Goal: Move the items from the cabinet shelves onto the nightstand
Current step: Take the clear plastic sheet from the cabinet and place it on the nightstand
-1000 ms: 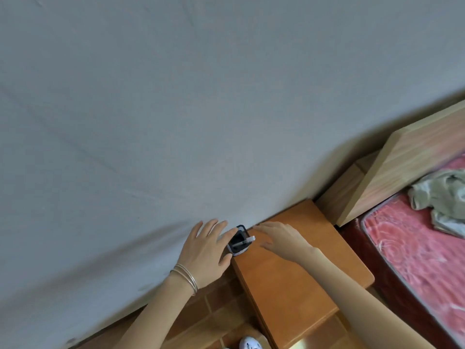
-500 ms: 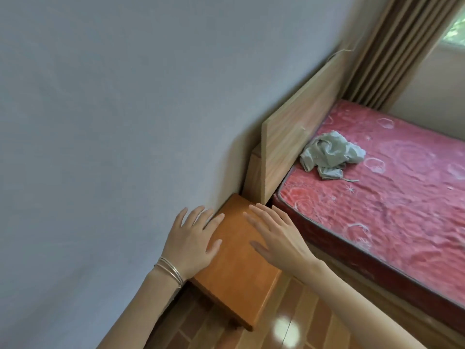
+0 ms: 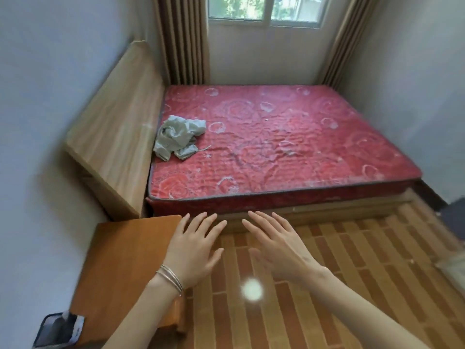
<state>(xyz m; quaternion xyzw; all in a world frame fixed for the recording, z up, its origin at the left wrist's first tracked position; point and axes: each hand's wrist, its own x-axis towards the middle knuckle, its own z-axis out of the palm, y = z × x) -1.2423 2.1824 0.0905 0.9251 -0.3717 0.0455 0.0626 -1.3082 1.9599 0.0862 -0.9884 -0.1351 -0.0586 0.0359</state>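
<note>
Both hands are empty. The left hand [image 3: 193, 250] and the right hand [image 3: 279, 250] are held palm down, side by side but apart, with fingers straight and spread, gripping nothing. The nightstand [image 3: 120, 268] lies under the left wrist and to that hand's left, and the fingers reach past its right edge over the floor. One small dark holder [image 3: 59, 328] with a pale trim sits on the nightstand, well behind the left wrist and to its left, at the corner nearest the person and the wall. I judge that one item has been delivered. The rest of the top is bare, and the cabinet is out of view, so I cannot tell how many items are left. The next trip probably means turning away from the red mattress [image 3: 276, 147] ahead of the fingertips. The holder's dark open face looks upward. It appears about as wide as it is long and is blurred at the frame's edge, so I cannot read a clear long axis. Its sides sit slightly skewed to the nightstand's edges.
</note>
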